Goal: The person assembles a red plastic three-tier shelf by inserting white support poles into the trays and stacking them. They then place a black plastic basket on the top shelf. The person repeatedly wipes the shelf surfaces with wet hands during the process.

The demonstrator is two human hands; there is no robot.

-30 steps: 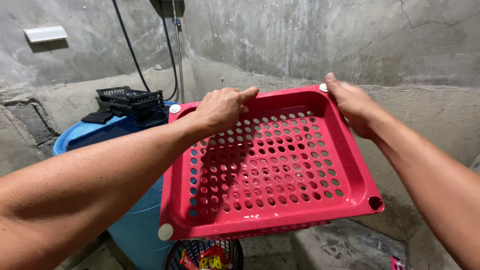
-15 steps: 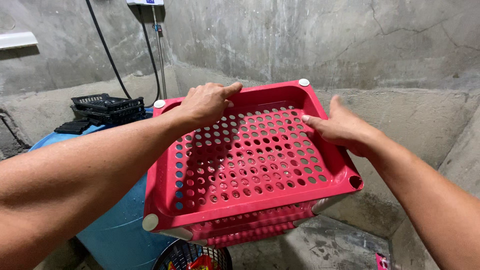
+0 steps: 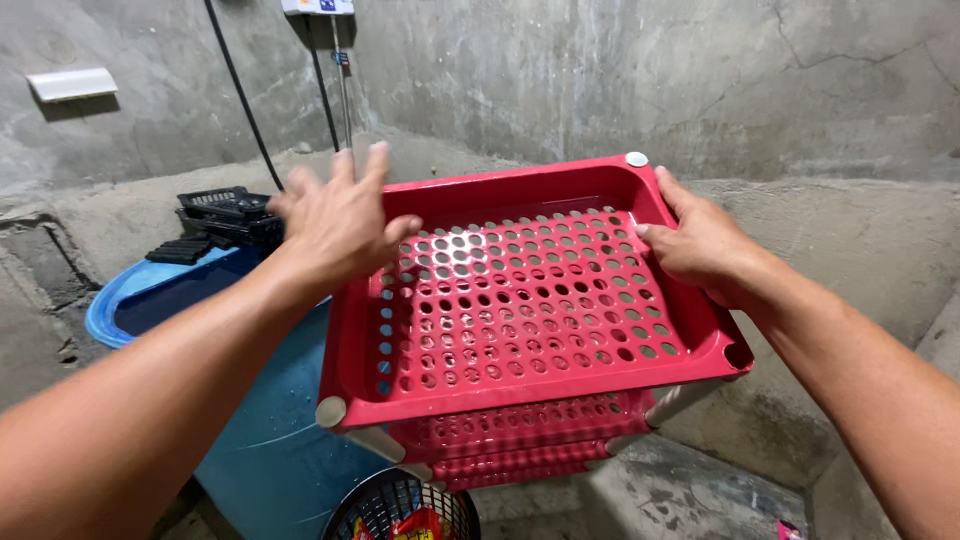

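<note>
Blue plastic drum (image 3: 250, 440), left of centre, water drops on its side; black slotted crates (image 3: 225, 212) stacked on its far rim, partly hidden behind the left hand.

Left hand (image 3: 335, 222): lifted clear of the red rack's far left corner, which it clasped half a second ago; fingers now spread and motion-blurred, grip released, holding nothing. By judgement the rack no longer needs that hand to steady it.

Red perforated tray (image 3: 520, 310): top tier of a stacked red rack, centre of view, just right of the drum and touching or nearly touching it; which cannot be told. It sits more level than a second ago, when it was tilted in both hands. White caps (image 3: 636, 159) show on two corner sockets; the near right socket is open.

Lower tiers (image 3: 520, 440): two more red trays below, joined by pale grey posts, largely hidden by the top tray; the rack's feet and what they stand on are out of sight.

Right hand (image 3: 700, 245): moved from the tray floor to the right rim, thumb inside, fingers hidden outside the wall; grip closed on the tray's edge.

Dark round basket (image 3: 405, 510): near edge, cut off by the frame, with colourful packets inside, hard to make out.

Grey concrete walls and floor around; a black hose and a white box on the far wall
</note>
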